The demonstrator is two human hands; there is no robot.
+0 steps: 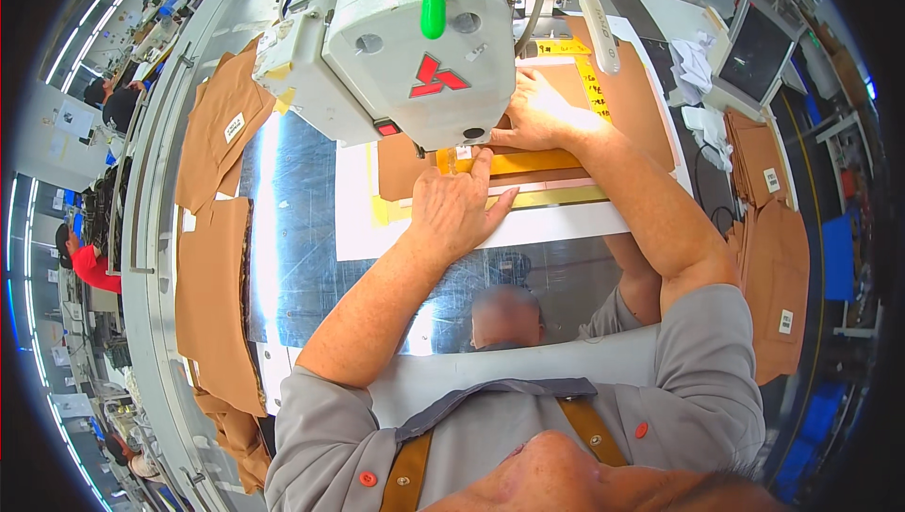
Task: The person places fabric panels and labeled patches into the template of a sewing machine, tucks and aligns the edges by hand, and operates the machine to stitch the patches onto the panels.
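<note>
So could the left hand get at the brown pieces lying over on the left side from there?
Probably yes: between the left hand and those brown pieces, only the flat white sheet and shiny metal plate show, with nothing tall blocking that low path.

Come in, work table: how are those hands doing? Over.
Left hand, fingers at yellow strip; right hand just beyond it. Brown panel flat, partly covered. White machine head blocking some view.

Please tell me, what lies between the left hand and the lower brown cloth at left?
In the head view, from the left hand toward the brown cloth, there are a yellow strip, the white sheet, then shiny metal tabletop.
</note>
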